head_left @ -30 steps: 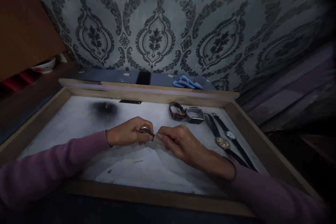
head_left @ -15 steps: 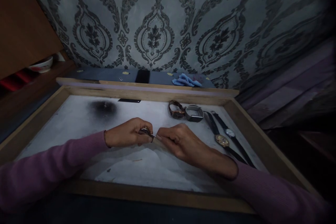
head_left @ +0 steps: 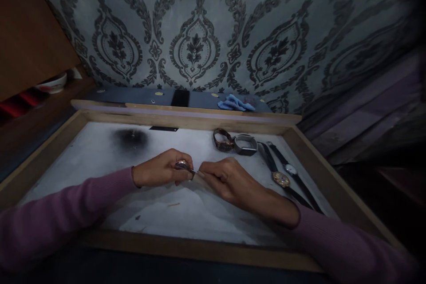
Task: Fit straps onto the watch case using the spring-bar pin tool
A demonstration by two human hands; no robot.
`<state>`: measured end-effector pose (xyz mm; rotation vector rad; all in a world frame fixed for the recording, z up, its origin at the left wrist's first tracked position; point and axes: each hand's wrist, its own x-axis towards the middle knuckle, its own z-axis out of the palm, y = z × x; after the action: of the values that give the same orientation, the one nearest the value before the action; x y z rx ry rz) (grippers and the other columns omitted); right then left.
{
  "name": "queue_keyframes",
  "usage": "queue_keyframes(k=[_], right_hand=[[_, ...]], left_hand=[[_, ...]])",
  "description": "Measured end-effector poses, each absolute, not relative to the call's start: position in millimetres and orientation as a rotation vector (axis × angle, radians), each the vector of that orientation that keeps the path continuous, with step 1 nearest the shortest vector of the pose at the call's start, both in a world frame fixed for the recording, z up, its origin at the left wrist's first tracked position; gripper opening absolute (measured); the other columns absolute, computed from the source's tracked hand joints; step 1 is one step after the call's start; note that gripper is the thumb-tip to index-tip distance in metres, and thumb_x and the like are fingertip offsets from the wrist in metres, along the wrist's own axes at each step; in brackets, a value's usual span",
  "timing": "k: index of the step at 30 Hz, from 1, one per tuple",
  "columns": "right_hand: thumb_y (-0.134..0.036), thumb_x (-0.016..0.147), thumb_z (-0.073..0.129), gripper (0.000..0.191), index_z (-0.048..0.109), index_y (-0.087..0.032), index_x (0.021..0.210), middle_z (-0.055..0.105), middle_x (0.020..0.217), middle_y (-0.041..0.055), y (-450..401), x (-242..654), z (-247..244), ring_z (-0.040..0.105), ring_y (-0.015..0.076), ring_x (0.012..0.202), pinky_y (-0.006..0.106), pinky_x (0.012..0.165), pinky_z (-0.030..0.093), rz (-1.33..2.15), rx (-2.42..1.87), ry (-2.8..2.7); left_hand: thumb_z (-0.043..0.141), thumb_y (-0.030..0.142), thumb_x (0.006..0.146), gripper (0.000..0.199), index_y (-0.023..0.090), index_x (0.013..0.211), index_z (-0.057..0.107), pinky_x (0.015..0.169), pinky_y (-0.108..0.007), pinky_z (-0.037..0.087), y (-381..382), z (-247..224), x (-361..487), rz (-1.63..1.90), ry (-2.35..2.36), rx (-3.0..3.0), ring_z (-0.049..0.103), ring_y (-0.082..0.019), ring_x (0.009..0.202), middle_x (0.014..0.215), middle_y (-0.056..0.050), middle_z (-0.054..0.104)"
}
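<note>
Two-handed hold above white-lined wooden tray [head_left: 199, 241] before patterned wallpaper [head_left: 195, 53]: left grip [head_left: 163, 168] closed around watch [head_left: 181, 165]; right grip [head_left: 229, 181] pinching slender item [head_left: 195, 171], aimed leftward, long axis crosswise.

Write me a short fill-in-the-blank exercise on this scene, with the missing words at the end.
1. The left hand holds a ____.
2. The crumpled cloth beyond the wooden tray is coloured ____.
3. The number of straight-laid watches near the tray's right side is ____.
4. In the view, the brown looped watch lies to the ____ of the grey looped one.

Missing words: watch; blue; two; left.
</note>
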<state>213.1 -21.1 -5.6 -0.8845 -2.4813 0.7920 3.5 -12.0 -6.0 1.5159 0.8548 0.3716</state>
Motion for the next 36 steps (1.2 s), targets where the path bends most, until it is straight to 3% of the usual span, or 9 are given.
queue_keyframes(k=[17,36], right_hand=[[-0.016,0.088,0.044,0.024,0.052,-0.015,0.065,0.036,0.051,-0.0056,-22.0,212.4,-5.2,0.033,0.0060,0.044,0.021,0.048,0.023,0.757,-0.886,-2.451],[-0.016,0.087,0.044,0.027,0.046,-0.016,0.061,0.034,0.050,-0.0056,-22.6,211.9,-5.8,0.032,0.0062,0.043,0.021,0.048,0.023,0.768,-0.865,-2.457]], left_hand=[[0.063,0.029,0.077,0.017,0.014,0.073,0.056,0.053,-0.020,0.033,-9.7,-3.3,2.8,0.398,0.824,1.481,0.045,-0.008,0.052,0.054,0.004,0.053],[0.064,0.029,0.074,0.016,0.014,0.070,0.056,0.053,-0.021,0.033,-9.9,0.4,3.8,0.333,0.825,1.474,0.045,-0.008,0.051,0.054,0.005,0.053]])
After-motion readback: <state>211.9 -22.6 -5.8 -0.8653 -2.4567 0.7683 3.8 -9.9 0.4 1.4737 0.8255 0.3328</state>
